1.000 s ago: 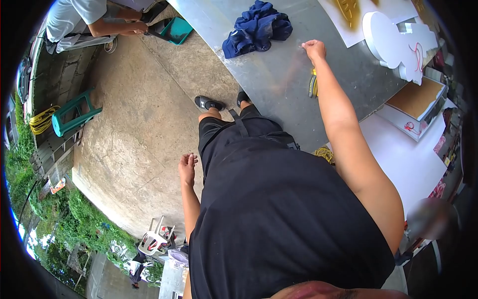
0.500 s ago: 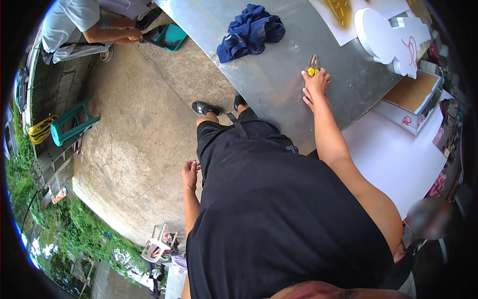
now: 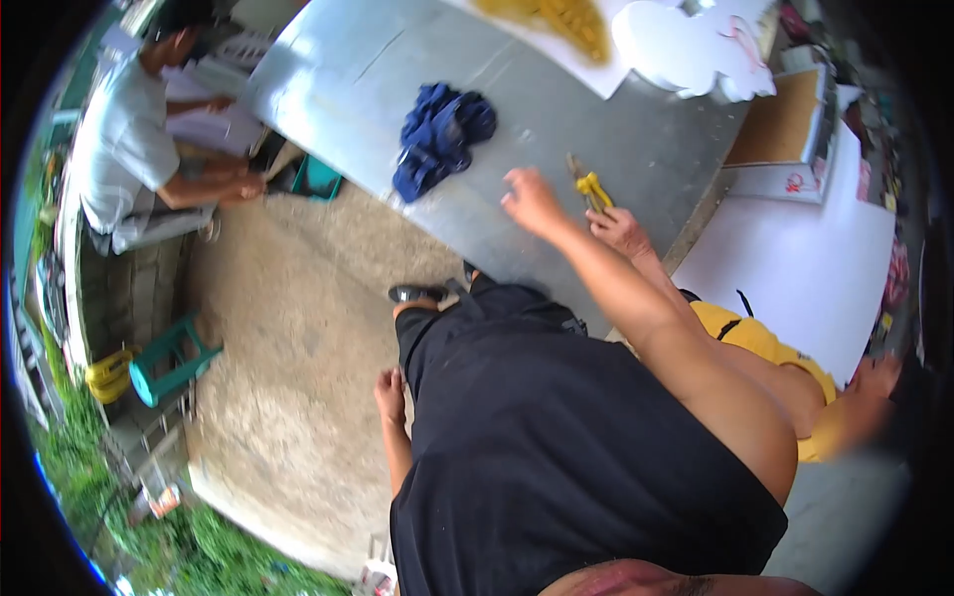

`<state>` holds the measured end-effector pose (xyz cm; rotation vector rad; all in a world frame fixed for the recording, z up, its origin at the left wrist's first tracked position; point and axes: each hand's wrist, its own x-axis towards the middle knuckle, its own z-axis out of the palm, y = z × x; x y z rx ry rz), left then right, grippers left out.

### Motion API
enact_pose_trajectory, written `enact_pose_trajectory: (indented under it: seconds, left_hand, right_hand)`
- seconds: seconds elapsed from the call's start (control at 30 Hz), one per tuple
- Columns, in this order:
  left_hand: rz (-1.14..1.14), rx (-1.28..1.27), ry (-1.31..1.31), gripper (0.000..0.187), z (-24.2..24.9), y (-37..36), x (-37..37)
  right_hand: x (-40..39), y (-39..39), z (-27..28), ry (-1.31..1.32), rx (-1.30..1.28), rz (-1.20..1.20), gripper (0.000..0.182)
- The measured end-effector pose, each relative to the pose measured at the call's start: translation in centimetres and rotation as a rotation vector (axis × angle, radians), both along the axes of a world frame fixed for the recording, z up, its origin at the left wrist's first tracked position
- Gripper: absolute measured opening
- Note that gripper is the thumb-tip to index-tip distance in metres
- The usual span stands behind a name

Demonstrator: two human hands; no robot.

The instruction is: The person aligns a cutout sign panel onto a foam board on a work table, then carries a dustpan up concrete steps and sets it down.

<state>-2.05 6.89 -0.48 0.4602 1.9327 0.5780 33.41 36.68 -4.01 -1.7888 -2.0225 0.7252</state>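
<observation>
My right hand (image 3: 534, 202) is over the metal table (image 3: 348, 109), slightly blurred, with fingers apart and nothing in it. Just to its right are yellow-handled pliers (image 3: 590, 185), jaws pointing away from me. Another person's hand (image 3: 622, 233), reaching in from the right beneath my forearm, is on the handle ends. A crumpled dark blue cloth (image 3: 442, 139) lies on the table beyond my right hand, to the left. My left hand (image 3: 390, 395) hangs low beside my thigh over the concrete floor, fingers curled in, with nothing visible in it.
A co-worker in a yellow top (image 3: 760, 348) is close on my right. Another person (image 3: 134, 139) at far left bends near a green dustpan (image 3: 318, 179). White cut-out shapes (image 3: 666, 45) lie at the table's far right. A green stool (image 3: 169, 363) stands at left.
My right hand has let go of the pliers and moved left. A co-worker in yellow has come in from the right, with a hand now on the pliers. The camera view has shifted.
</observation>
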Motion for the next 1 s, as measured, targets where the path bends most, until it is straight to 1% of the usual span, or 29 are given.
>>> enact_pose_trajectory:
  seconds: [0.03,0.1,0.2,0.27,0.33,0.4,0.5,0.6,0.63,0.67,0.7,0.73,0.87,0.93,0.97,1.0]
  left_hand:
    - [-0.109,0.011,-0.009,0.019,0.1,0.2,-0.1]
    - [-0.144,0.048,-0.014,0.021,-0.8,-0.4,-0.7]
    - [-0.143,0.027,-0.03,0.022,-2.7,-1.2,-1.8]
    - [-0.168,0.036,-0.018,0.022,-3.6,-0.6,-3.0]
    - [-0.171,0.006,-0.051,0.022,-4.3,0.1,-4.3]
    - [-0.204,0.035,-0.05,0.022,-4.7,0.9,-5.5]
    - [-0.222,0.052,-0.105,0.021,-6.3,3.0,-7.5]
    - [-0.294,0.1,-0.134,0.021,-5.5,5.5,-8.8]
    - [-0.34,0.122,-0.124,0.021,-4.8,6.2,-9.2]
    - [-0.358,0.142,-0.114,0.021,-4.5,6.8,-10.0]
    - [-0.374,0.129,-0.117,0.021,-4.3,7.2,-10.6]
    - [-0.389,0.116,-0.122,0.022,-4.2,7.6,-11.3]
    - [-0.323,0.104,-0.247,0.024,-6.5,7.0,-15.6]
    - [-0.343,0.061,-0.254,0.026,-7.0,6.3,-17.6]
    - [-0.348,0.029,-0.277,0.026,-8.0,5.8,-18.8]
    - [-0.349,-0.009,-0.303,0.026,-8.6,5.0,-19.5]
  right_hand:
    - [-1.0,-1.0,0.1,0.036,-0.07,0.043,0.033]
    - [-3.0,-3.3,0.2,0.098,-0.16,0.097,0.032]
    - [-3.5,-7.1,-1.0,0.122,-0.195,0.142,0.033]
    - [-3.4,-8.6,0.0,0.126,-0.353,0.134,0.032]
    - [-2.5,-10.1,-0.6,0.104,-0.388,0.136,0.031]
    - [-1.1,-11.2,-0.9,0.089,-0.404,0.078,0.03]
    - [1.1,-12.2,-1.8,0.046,-0.36,-0.039,0.028]
    - [2.0,-13.1,-0.5,0.011,-0.348,-0.2,0.025]
    - [1.8,-13.5,-0.3,0.022,-0.326,-0.213,0.025]
    - [1.4,-14.0,-0.1,0.034,-0.339,-0.288,0.025]
    - [1.1,-14.7,0.0,0.044,-0.355,-0.364,0.025]
    - [0.6,-15.6,-0.2,0.053,-0.337,-0.379,0.025]
    - [-2.7,-21.3,-2.5,0.073,-0.426,-0.465,0.021]
    - [-4.8,-24.1,-2.6,-0.032,-0.546,-0.375,0.02]
    - [-5.9,-26.2,-2.7,-0.033,-0.548,-0.402,0.02]
    - [-6.8,-28.4,-2.6,0.021,-0.502,-0.455,0.021]
